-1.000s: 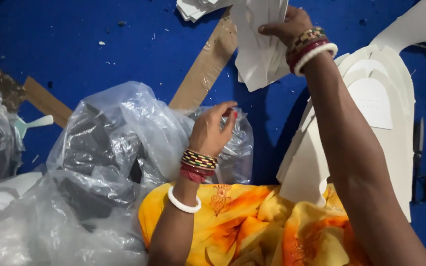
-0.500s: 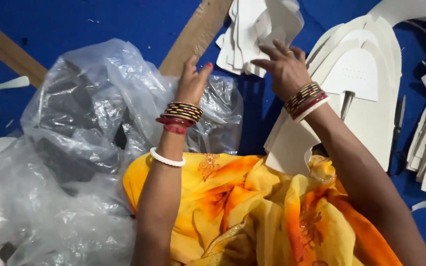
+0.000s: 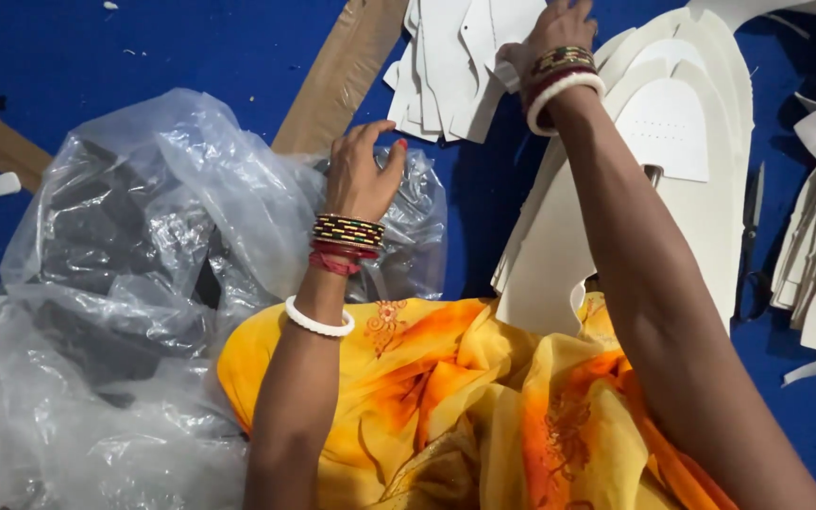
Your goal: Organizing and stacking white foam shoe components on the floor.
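Since half a second ago, right hand (image 3: 559, 33) has lifted toward twelve o'clock, gripping white cut pieces (image 3: 455, 66); left hand (image 3: 363, 175) rests open on the plastic bag (image 3: 172, 217) (crinkly, slick). Loose sheets could slide out.

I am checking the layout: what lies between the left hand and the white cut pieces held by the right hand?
In the head view, only bare blue floor separates the left hand from the white pieces gripped by the right hand.
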